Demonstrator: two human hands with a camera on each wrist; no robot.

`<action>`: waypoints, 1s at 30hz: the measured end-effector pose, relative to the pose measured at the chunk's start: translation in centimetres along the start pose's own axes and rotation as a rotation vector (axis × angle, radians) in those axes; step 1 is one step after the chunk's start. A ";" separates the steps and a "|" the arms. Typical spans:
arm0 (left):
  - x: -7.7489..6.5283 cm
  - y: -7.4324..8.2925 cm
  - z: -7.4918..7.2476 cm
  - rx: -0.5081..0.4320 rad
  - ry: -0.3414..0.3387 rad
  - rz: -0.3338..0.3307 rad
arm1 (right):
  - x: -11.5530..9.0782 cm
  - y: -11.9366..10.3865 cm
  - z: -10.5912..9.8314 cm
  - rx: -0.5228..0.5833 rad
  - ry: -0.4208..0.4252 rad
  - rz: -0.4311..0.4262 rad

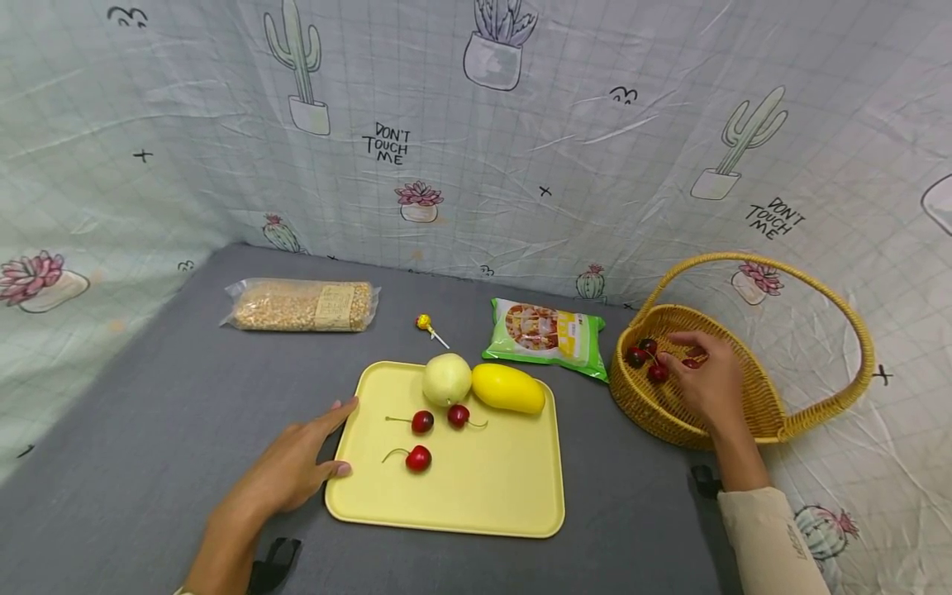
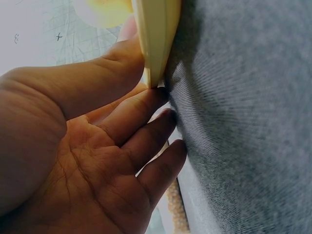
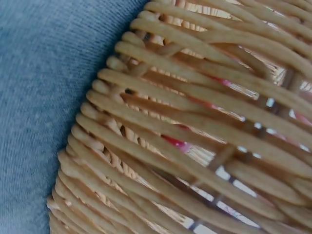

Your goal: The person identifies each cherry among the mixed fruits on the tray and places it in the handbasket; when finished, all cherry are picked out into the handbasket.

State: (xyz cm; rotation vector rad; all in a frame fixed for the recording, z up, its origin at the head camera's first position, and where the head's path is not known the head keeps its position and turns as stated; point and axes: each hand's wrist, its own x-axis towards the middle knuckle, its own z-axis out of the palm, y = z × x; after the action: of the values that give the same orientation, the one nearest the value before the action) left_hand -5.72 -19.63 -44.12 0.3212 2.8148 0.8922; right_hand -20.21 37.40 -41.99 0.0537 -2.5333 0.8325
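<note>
My left hand (image 1: 293, 463) rests at the left edge of the yellow tray (image 1: 483, 504), thumb and index fingertip touching its rim. In the left wrist view the other fingers extend down to the grey cloth. On the tray lie three cherries (image 1: 419, 459) with stems, a pale green round fruit (image 1: 447, 380) and a yellow oblong fruit (image 1: 509, 388). My right hand (image 1: 714, 376) reaches into the wicker basket (image 1: 647, 417), thumb and index finger apart over several dark red cherries (image 1: 658, 373). Only basket weave, with red glimpses through its gaps, shows in the right wrist view.
Behind the tray lie a bag of yellow kernels (image 1: 297, 306), a lollipop (image 1: 424, 321) and a green-edged food packet (image 1: 549, 335). The basket's tall handle (image 1: 840, 306) arches over its right side. A printed cloth backdrop (image 1: 476, 149) hangs behind the table.
</note>
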 end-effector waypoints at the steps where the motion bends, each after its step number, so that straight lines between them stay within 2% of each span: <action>1: 0.0 0.0 0.0 0.000 0.001 -0.001 | 0.0 -0.1 0.1 0.016 0.051 -0.024; 3: -0.1 0.0 0.0 0.000 0.006 0.003 | -0.1 -0.4 0.1 0.048 0.144 -0.073; 6: -0.1 -0.1 0.0 0.003 0.014 0.009 | -0.2 -0.9 0.0 0.089 0.236 -0.132; 12: -0.2 -0.1 0.0 0.012 0.026 0.014 | -0.7 -2.7 -0.2 0.151 0.304 -0.245; 16: -0.2 -0.1 0.0 0.016 0.033 0.018 | -1.4 -4.9 -0.2 0.164 0.288 -0.271; 19: -0.1 0.0 0.1 0.015 0.030 0.019 | -2.0 -6.8 -0.3 0.180 0.234 -0.285; 30: 0.1 0.0 0.1 0.027 0.028 0.015 | -3.9 -12.0 0.7 0.251 0.105 -0.468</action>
State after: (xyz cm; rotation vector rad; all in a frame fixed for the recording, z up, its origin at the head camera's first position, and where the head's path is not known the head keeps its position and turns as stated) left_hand -5.78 -19.54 -44.22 0.3365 2.8553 0.8695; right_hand -14.88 26.80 -37.66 0.6386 -2.1723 0.9186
